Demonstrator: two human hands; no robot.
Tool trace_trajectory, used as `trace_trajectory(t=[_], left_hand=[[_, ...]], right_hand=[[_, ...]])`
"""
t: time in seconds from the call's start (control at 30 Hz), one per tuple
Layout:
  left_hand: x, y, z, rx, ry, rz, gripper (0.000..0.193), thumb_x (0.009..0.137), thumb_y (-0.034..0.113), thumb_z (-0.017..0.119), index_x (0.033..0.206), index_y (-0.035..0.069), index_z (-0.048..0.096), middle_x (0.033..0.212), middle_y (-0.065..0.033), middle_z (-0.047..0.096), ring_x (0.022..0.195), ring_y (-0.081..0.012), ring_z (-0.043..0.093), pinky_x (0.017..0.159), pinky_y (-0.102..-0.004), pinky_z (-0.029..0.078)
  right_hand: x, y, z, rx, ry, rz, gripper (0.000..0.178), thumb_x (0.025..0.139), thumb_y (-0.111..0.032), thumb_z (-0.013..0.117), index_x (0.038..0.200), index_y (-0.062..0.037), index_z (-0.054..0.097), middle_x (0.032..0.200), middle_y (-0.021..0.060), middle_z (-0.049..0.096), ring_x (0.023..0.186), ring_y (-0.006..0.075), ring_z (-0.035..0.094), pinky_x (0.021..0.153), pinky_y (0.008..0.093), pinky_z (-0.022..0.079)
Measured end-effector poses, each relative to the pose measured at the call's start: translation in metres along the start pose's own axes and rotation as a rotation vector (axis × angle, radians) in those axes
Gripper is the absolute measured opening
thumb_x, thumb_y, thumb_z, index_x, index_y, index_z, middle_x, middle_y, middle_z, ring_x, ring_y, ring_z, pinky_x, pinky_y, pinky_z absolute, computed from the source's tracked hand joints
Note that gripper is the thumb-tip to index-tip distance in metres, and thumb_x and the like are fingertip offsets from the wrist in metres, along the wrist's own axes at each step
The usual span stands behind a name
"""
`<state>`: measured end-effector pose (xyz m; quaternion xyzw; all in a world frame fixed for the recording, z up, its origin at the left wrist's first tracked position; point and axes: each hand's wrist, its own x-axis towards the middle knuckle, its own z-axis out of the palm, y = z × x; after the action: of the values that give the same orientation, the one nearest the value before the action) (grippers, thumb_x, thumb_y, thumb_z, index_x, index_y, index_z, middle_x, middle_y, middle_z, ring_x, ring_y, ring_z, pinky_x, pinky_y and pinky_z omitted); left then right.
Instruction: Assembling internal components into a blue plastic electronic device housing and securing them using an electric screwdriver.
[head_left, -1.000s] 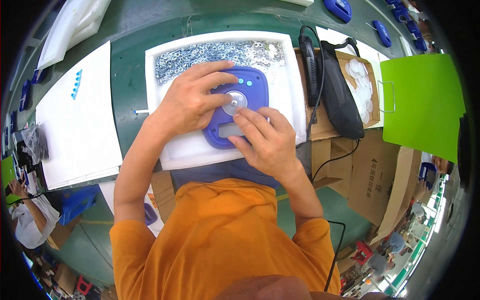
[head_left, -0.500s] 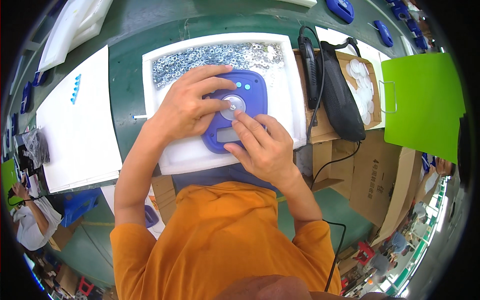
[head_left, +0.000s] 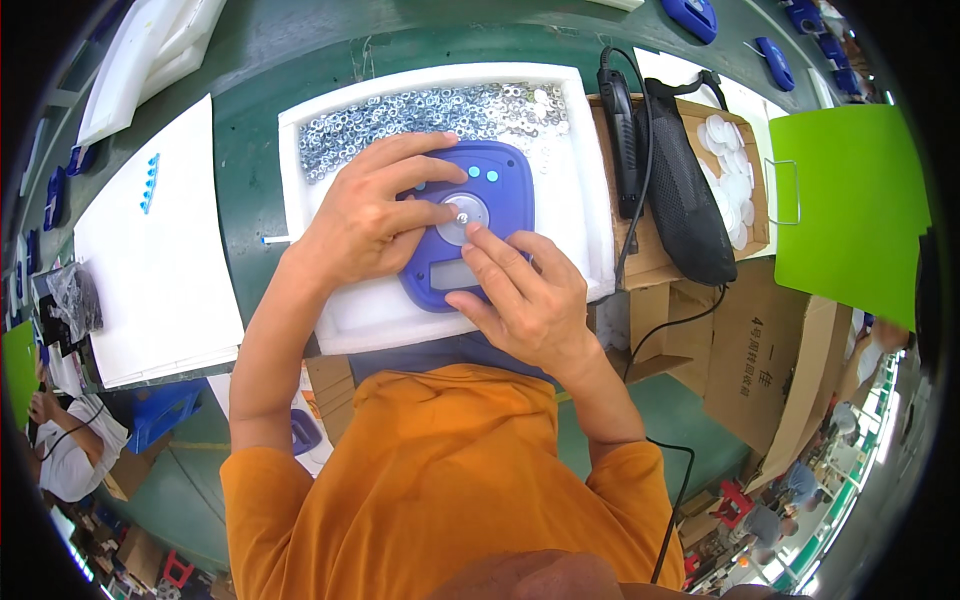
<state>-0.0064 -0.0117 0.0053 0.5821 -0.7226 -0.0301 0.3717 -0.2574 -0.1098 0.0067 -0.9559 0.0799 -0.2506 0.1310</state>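
So, starting far left, a big white sheet (head_left: 160, 270) lies on the green tabletop (head_left: 250, 130) with a short row of blue bits (head_left: 150, 183) toward its far end. Right of that is a white foam tray (head_left: 288, 160), its far side covered in loose metal nuts (head_left: 400, 110).

The blue unit (head_left: 515, 200) sits in the middle of the scene, over the tray and on the near side of the nuts. The left hand (head_left: 370, 215) comes at it from the left, fingers spread over the unit's far left part, index fingertip on the clear disc (head_left: 474, 205). Its thumb is hidden, so I can't tell if that grip has hold of anything. The right hand (head_left: 530, 300) reaches in from the near right: grip loosely open, thumb apart from the fingers and by the unit's window (head_left: 450, 274), a fingertip at the disc's near edge, nothing closed inside it.

Right of the tray there's a cardboard box (head_left: 761, 190) with white discs (head_left: 733, 180) in it, and a black mesh case (head_left: 680, 190) lying across it. Far right, a bright green board (head_left: 850, 200).
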Motion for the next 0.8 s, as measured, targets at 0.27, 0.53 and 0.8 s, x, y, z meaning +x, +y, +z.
trace_trajectory(t=[0.27,0.53,0.8], left_hand=[[0.0,0.001,0.0,0.012,-0.005,-0.014,0.022,0.078,-0.003,0.082,0.095,0.007,0.089,0.128,-0.0079,0.083,0.143,-0.0373,0.07,0.114,-0.0517,0.059],[-0.002,-0.002,0.002,0.011,0.014,0.021,0.027,0.072,0.0,0.078,0.095,0.007,0.087,0.129,-0.0077,0.08,0.143,-0.036,0.069,0.113,-0.0509,0.059],[0.001,0.009,-0.007,-0.005,-0.059,-0.063,0.025,0.08,-0.006,0.078,0.098,0.006,0.09,0.13,-0.0089,0.082,0.145,-0.0371,0.069,0.116,-0.0507,0.058]], right_hand=[[-0.001,0.0,0.002,-0.004,0.014,-0.003,0.045,0.095,-0.04,0.088,0.12,-0.0035,0.083,0.135,0.0112,0.081,0.107,0.0296,0.071,0.087,0.0392,0.063],[0.004,-0.002,-0.002,0.001,0.017,0.014,0.044,0.092,-0.037,0.09,0.121,-0.0039,0.083,0.134,0.0101,0.081,0.106,0.0284,0.071,0.087,0.0381,0.064],[0.004,-0.005,-0.004,0.002,0.015,0.035,0.044,0.092,-0.036,0.091,0.122,-0.0042,0.083,0.135,0.0078,0.082,0.108,0.029,0.071,0.089,0.0388,0.064]])
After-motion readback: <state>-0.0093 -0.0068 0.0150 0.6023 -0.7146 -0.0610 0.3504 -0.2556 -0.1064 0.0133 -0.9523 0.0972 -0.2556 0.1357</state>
